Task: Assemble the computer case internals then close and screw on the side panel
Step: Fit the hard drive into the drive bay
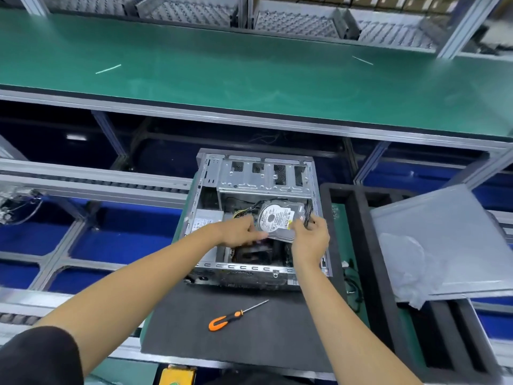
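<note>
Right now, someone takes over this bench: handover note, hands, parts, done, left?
Left hand and right hand both grip the silver labelled hard drive, held tilted over the open grey metal computer case.
Orange-handled screwdriver lies untouched on the dark mat. Grey side panel is off, lying to the right.
Done: case open.
Left: seat drive, close panel, screw it.

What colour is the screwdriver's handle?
Orange and black; the screwdriver shows clearly in the head view, lying on the dark mat.
</note>
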`<state>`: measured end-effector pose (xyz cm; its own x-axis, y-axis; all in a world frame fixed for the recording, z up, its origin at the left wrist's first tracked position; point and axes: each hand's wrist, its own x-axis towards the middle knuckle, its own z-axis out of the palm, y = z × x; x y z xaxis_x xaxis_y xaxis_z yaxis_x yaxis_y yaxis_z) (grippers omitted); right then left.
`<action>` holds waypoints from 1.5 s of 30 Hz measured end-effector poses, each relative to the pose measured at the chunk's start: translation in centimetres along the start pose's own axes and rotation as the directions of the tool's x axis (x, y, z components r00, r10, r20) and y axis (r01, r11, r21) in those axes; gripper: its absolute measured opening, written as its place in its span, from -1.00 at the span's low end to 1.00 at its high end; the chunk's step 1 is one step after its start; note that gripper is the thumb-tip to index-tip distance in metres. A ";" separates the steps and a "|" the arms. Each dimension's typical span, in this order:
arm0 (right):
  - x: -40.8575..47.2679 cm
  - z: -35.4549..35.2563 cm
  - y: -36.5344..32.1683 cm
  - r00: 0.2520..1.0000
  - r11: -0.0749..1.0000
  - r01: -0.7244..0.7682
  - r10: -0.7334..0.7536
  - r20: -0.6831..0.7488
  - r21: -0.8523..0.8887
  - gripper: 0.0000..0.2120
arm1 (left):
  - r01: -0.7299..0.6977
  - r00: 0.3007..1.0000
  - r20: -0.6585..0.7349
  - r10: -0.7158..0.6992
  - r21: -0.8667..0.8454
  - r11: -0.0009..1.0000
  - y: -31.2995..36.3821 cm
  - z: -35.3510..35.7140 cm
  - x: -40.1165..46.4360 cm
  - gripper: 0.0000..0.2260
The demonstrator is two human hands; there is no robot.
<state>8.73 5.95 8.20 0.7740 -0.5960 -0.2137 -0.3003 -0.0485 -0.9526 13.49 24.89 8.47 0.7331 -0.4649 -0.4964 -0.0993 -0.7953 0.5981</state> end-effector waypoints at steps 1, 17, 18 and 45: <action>-0.3 0.0 -0.2 1.000 0.999 0.028 -0.028 -0.012 0.018 -0.71 | 0.040 0.997 -0.058 -0.045 -0.085 0.996 -0.1 0.1 0.2 -0.47; 0.3 0.1 -2.6 0.957 0.921 0.264 -0.287 0.041 0.286 -0.49 | -0.199 0.919 -0.353 -0.178 -0.803 0.562 -0.8 2.1 2.5 -0.70; 0.7 0.1 -2.8 0.964 0.919 0.244 -0.263 0.023 0.309 -0.51 | -0.215 0.926 -0.335 -0.171 -0.843 0.493 -0.7 1.9 2.4 -0.68; -1.3 1.7 -5.4 0.777 0.696 -0.460 0.016 0.629 0.551 -0.56 | -0.324 0.886 -0.462 -0.038 -0.675 0.662 0.9 0.3 -0.1 -0.41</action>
<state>10.26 8.35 13.27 0.9474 0.0402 -0.3175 -0.2583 0.6818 -0.6844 13.18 24.13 8.84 0.9641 -0.2024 -0.1717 0.1512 -0.1132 0.9820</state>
